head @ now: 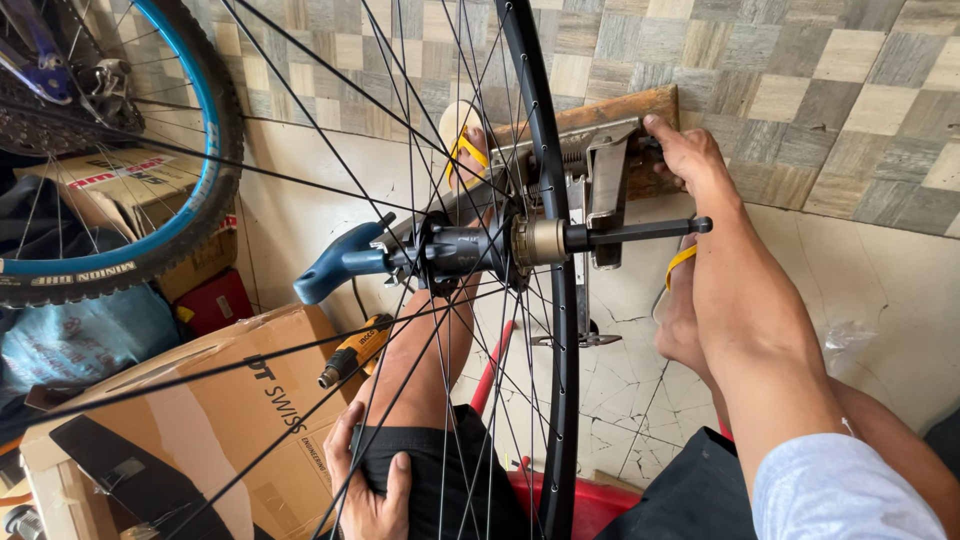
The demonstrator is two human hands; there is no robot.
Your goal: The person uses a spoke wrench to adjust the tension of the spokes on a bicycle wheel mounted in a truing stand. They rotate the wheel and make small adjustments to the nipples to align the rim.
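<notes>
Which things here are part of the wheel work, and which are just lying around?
In use: black spoked wheel, metal truing stand, blue-handled tool, right hand, left hand.

Lying about: brown cardboard box, blue-rimmed bicycle wheel, orange-and-black tool.

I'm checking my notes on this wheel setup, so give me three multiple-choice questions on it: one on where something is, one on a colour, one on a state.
1. Where does the left hand rest?
A. on the person's thigh
B. on the rim
C. on the cardboard box

2. What colour is the tool handle at the hub?
A. red
B. blue
C. green

3. What is the right hand doing?
A. hanging free
B. gripping a spoke
C. touching the metal stand on the wooden board

Answers: 1 A, the palm lies on the black shorts. 2 B, the handle is plainly blue. 3 C, the fingers press on the stand's top.
</notes>
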